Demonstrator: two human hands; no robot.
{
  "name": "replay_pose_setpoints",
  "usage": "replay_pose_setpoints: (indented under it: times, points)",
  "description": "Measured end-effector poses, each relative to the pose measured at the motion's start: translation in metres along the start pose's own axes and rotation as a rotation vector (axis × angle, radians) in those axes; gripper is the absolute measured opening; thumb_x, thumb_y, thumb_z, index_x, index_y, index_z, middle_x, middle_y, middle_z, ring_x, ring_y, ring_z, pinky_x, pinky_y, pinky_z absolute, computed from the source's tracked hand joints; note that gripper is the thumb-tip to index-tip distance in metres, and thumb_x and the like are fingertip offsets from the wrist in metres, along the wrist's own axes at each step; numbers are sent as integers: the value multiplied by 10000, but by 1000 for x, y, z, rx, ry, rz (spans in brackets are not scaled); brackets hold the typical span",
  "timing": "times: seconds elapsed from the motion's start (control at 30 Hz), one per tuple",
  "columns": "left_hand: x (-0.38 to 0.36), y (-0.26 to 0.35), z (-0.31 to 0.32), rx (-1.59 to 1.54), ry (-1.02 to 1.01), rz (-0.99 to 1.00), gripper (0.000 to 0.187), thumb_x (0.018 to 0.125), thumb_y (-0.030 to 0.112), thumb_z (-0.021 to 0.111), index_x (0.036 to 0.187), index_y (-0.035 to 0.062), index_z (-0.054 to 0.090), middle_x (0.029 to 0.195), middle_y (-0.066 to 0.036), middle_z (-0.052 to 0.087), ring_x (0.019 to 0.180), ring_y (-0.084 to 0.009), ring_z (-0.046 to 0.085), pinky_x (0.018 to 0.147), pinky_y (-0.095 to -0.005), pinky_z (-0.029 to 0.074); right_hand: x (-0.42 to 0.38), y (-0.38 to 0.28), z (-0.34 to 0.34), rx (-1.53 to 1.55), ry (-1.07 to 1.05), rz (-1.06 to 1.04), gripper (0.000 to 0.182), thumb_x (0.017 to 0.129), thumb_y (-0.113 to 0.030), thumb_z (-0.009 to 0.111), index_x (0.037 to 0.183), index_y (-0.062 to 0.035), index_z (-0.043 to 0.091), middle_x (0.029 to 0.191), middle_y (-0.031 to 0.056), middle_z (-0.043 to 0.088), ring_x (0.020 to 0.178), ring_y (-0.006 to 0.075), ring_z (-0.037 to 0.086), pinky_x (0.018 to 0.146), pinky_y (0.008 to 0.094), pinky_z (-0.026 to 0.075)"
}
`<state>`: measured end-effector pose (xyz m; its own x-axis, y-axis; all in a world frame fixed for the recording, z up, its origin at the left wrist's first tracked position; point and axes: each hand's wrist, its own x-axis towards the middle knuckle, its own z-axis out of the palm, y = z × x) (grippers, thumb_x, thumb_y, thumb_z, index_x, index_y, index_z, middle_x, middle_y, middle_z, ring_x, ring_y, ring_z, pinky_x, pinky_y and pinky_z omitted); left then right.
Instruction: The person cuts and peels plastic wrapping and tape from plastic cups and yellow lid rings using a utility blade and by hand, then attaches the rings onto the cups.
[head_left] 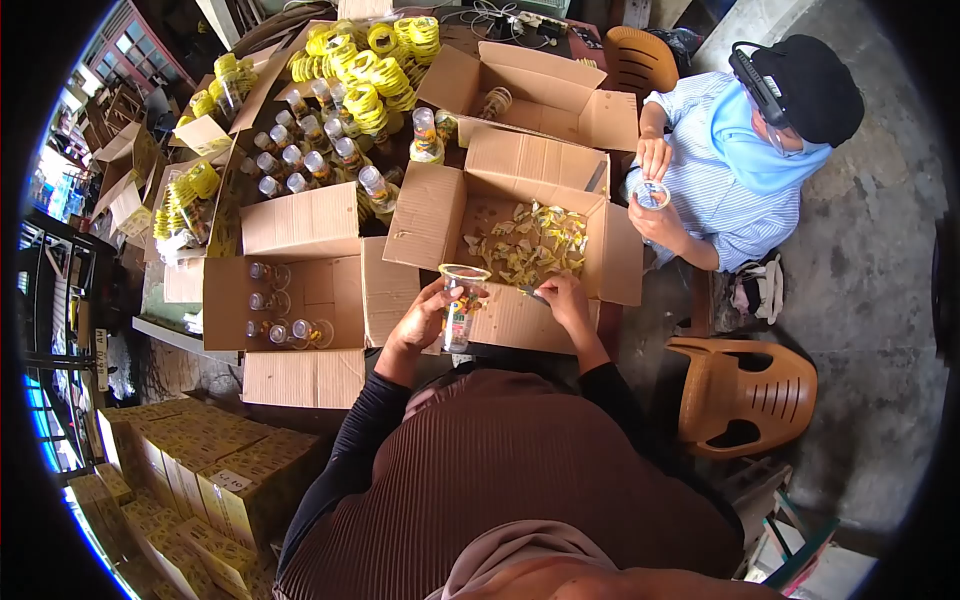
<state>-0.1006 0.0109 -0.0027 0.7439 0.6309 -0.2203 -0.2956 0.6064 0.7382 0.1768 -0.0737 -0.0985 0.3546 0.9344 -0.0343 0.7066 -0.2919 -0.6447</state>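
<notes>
My left hand (424, 318) is wrapped around a clear plastic cup (459, 328) with a printed label and a yellowish rim, held upright. Small coloured pieces show through its wall. My right hand (566, 302) is over the near edge of an open cardboard box (424, 222), its fingertips pinched together. A small dark or greenish bit shows at the fingertips, too small to name. Inside that box lie many small yellow-and-white wrapped pieces (535, 240), scattered over the bottom.
To the left, another open box (332, 268) holds several clear cups (301, 332). Behind stand filled cups (315, 163) and yellow-rimmed stacks (370, 75). A co-worker (745, 170) at right handles a cup (653, 194). An orange chair (700, 395) and stacked cartons (200, 470) are nearby.
</notes>
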Motion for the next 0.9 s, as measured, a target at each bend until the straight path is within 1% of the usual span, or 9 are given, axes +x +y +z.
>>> replay_pose_setpoints:
  times: [0.17, 0.23, 0.33, 0.43, 0.47, 0.57, 0.63, 0.73, 0.9]
  points:
    - [5, 3, 11, -57, -73, 142, 713, 851, 196, 688, 1434, 91, 291, 1301, -188, 517, 1166, -321, 555, 973, -455, 468, 2, 5, -1, 28, -10, 68, 120, 794, -166, 727, 820, -53, 696, 867, 133, 612, 866, 334, 606, 756, 417, 484]
    - [10, -1, 11, -83, -94, 155, 745, 843, 133, 695, 1438, 129, 248, 1284, -180, 521, 1164, -320, 557, 966, -473, 479, 2, 14, 4, 34, 56, -39, 188, 832, -196, 705, 882, -20, 660, 860, 166, 623, 835, 313, 620, 734, 389, 479]
    - [14, -4, 15, 20, -94, 225, 594, 849, -5, 654, 1340, 108, 339, 1300, -167, 508, 1167, -288, 555, 977, -446, 467, 4, 19, 2, 155, 19, 132, 201, 895, -181, 646, 941, 13, 618, 863, 151, 661, 800, 267, 640, 723, 364, 487]
    - [18, -5, 25, -6, 3, 282, 528, 850, -16, 653, 1280, 100, 371, 1297, -162, 512, 1173, -284, 549, 994, -431, 452, 6, 16, -8, 548, -88, 283, 235, 938, -204, 608, 983, 25, 583, 832, 125, 678, 738, 185, 629, 677, 316, 480]
    - [17, -5, 30, -43, 64, 274, 390, 848, -25, 659, 1158, 80, 447, 1302, -161, 511, 1198, -278, 536, 1020, -413, 433, 8, 23, -5, 604, -75, 225, 211, 943, -201, 610, 985, 5, 587, 800, 71, 672, 713, 121, 601, 636, 271, 464]
    - [27, -14, 24, 189, 147, 347, 287, 844, -33, 667, 1055, 71, 502, 1306, -154, 516, 1239, -273, 512, 1047, -400, 414, 12, 16, -11, 779, -99, 316, 190, 928, -184, 634, 990, -10, 591, 819, 66, 674, 721, 105, 603, 630, 249, 461]
    - [21, -3, 42, 185, 139, 344, 186, 841, -19, 683, 936, 52, 540, 1331, -152, 494, 1270, -263, 489, 1050, -388, 424, 11, 6, -25, 865, -129, 319, 216, 917, -196, 656, 1036, -35, 574, 855, 39, 662, 678, 90, 588, 591, 233, 450]
    - [24, -1, 51, 664, 217, 510, 139, 813, 9, 725, 834, 9, 588, 1330, -156, 462, 1238, -295, 516, 1032, -401, 475, 12, -6, -43, 988, -259, 289, 184, 897, -131, 673, 1021, -16, 599, 827, 20, 649, 724, 76, 579, 624, 215, 446]
    - [29, -8, 63, 951, 333, 581, 114, 801, 13, 729, 877, -8, 648, 1370, -155, 382, 1127, -304, 599, 941, -386, 557, 14, -25, -55, 920, -198, 109, 176, 871, -47, 688, 1027, 1, 623, 829, -14, 627, 728, 55, 550, 658, 205, 446]
